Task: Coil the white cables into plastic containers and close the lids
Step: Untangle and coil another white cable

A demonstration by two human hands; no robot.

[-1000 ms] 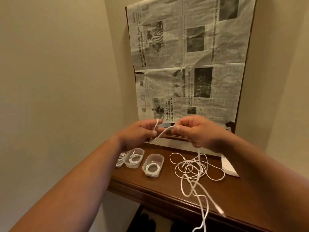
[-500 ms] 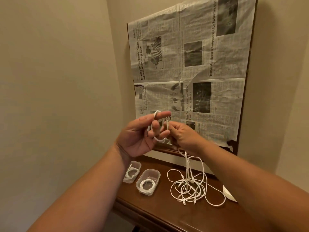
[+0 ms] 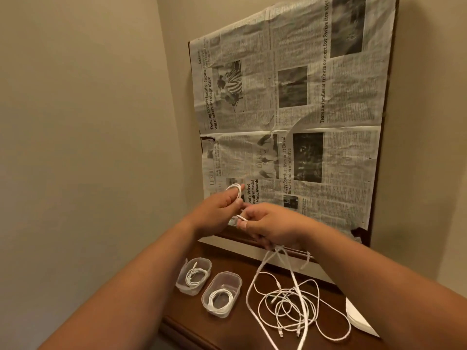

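Note:
My left hand [image 3: 219, 209] holds a small loop of white cable [image 3: 235, 190] wound around its fingers, raised above the table. My right hand [image 3: 271, 224] pinches the same cable just beside it, and the rest of the cable hangs down from this hand. Below lies a loose tangle of white cables [image 3: 290, 303] on the dark wooden table [image 3: 192, 324]. Two clear plastic containers [image 3: 194, 276] [image 3: 222, 294] stand open at the table's left, each with a coiled white cable inside.
A newspaper-covered board [image 3: 290, 122] leans against the wall behind the table. A flat white object [image 3: 358, 320] lies at the table's right, partly hidden by my right forearm. The table's front edge runs close below the containers. Beige walls close in on the left.
My hands wound the cable into a loop on my left fingers. My right hand slid down below the left. The view shifted, so one further container at the left is out of sight.

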